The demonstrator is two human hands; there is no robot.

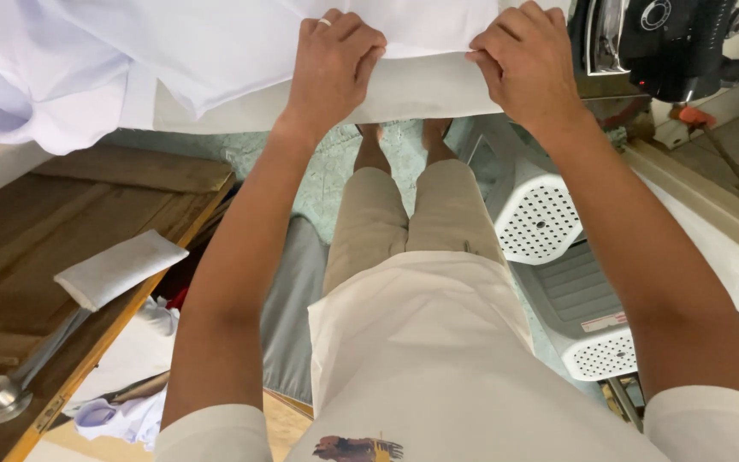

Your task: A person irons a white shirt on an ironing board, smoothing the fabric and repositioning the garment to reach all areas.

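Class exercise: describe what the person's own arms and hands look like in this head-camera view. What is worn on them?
Both arms are bare from the upper arm down, each ending in a short white sleeve at the shoulder. The left hand wears a plain pale ring on one finger. The right hand shows no ring, glove or watch.

White cloth (215, 51) lies rumpled over the ironing board's edge.

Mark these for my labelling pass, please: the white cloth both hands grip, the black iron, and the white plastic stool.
white cloth (215, 43), head view, on its flat spread left of the hands.
black iron (673, 43), head view, on its dark body.
white plastic stool (540, 222), head view, on its perforated side.
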